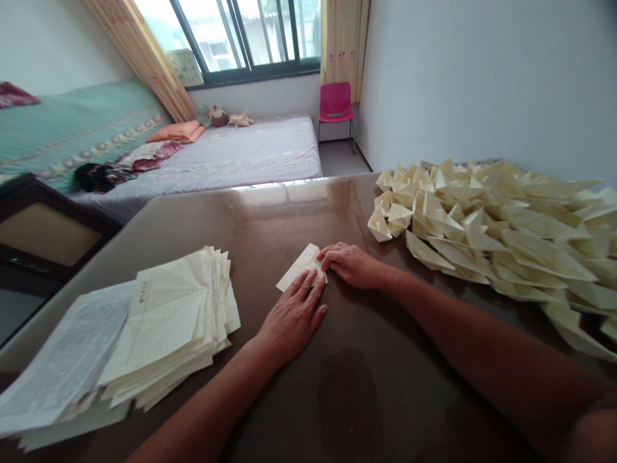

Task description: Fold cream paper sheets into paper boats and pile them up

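Note:
A small, partly folded cream paper (299, 269) lies in the middle of the glossy brown table (270, 212). My left hand (293, 314) rests flat on its near edge, fingers stretched out and pressing it down. My right hand (351, 265) comes in from the right, its fingers curled down onto the paper's right corner. To the left lies a stack of lined cream sheets (168, 321). A large heap of folded paper boats (491, 225) covers the table's right side.
The stack's lowest sheets (58, 366) fan out towards the table's left edge. Beyond the table stand a bed with a pale cover (241, 154), a pink chair (336, 106) by the window, and a dark cabinet (43, 231) at the left.

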`<state>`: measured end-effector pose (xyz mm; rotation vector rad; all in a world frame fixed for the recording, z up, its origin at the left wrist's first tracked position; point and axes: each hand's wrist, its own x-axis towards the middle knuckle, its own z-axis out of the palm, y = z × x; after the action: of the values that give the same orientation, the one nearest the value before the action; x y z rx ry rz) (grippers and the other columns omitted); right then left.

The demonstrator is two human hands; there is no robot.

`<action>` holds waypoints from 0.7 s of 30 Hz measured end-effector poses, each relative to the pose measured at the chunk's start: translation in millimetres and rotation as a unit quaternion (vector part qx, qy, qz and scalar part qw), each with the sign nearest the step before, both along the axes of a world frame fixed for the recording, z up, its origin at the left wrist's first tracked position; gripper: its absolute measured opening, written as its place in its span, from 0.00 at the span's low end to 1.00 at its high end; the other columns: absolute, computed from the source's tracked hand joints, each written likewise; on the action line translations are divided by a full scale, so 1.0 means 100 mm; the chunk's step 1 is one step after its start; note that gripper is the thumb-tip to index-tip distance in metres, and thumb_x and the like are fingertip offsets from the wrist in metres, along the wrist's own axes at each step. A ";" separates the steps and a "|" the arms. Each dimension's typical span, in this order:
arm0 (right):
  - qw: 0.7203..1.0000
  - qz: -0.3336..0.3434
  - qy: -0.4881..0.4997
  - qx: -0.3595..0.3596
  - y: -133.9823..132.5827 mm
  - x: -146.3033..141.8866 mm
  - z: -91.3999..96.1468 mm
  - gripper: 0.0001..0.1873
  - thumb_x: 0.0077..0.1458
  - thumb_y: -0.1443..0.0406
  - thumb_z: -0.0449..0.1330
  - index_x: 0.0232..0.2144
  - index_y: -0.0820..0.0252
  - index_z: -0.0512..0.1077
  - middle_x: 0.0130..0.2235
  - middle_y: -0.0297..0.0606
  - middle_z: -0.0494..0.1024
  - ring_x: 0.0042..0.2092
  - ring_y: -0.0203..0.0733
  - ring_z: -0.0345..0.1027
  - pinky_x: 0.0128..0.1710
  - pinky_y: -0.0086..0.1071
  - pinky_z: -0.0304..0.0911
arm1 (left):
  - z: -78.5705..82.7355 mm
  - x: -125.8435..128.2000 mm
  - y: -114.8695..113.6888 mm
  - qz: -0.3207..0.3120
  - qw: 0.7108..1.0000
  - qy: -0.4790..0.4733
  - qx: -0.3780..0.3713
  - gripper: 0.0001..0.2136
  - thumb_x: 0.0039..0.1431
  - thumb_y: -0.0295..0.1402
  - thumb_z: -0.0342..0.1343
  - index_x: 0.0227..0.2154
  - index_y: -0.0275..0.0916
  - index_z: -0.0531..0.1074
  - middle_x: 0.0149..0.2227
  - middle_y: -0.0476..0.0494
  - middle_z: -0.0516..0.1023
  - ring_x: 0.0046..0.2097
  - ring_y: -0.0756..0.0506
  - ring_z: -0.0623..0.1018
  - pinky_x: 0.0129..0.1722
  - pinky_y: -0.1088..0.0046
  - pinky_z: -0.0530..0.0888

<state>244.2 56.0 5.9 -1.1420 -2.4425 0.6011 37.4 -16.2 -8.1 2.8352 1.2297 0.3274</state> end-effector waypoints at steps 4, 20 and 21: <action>0.999 -0.022 0.012 0.029 -0.02 -0.01 -0.02 0.20 0.56 0.76 0.49 0.44 0.57 0.74 0.50 0.37 0.76 0.51 0.39 0.65 0.50 0.34 0.59 | 0.02 0.01 0.00 0.008 1.000 -0.001 -0.009 0.24 0.65 0.39 0.46 0.61 0.35 0.58 0.64 0.33 0.59 0.66 0.37 0.56 0.63 0.56 0.61; 0.983 -0.023 -0.140 0.119 0.00 0.06 -0.08 0.24 0.63 0.68 0.48 0.59 0.46 0.62 0.62 0.32 0.63 0.60 0.46 0.53 0.54 0.42 0.48 | 0.04 -0.03 0.05 -0.005 1.000 -0.011 0.008 0.20 0.64 0.40 0.47 0.57 0.40 0.64 0.61 0.36 0.63 0.63 0.37 0.61 0.61 0.56 0.64; 0.983 -0.013 -0.134 0.122 0.01 0.05 -0.09 0.23 0.64 0.67 0.47 0.59 0.46 0.63 0.61 0.32 0.64 0.60 0.46 0.53 0.55 0.42 0.48 | 0.05 -0.04 0.06 -0.008 1.000 -0.011 0.009 0.20 0.64 0.39 0.47 0.57 0.40 0.64 0.61 0.36 0.64 0.63 0.38 0.62 0.61 0.56 0.64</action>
<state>249.5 56.5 -2.8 -1.2148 -2.6274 0.1384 33.7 -10.1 -3.5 2.8467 1.2049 0.3688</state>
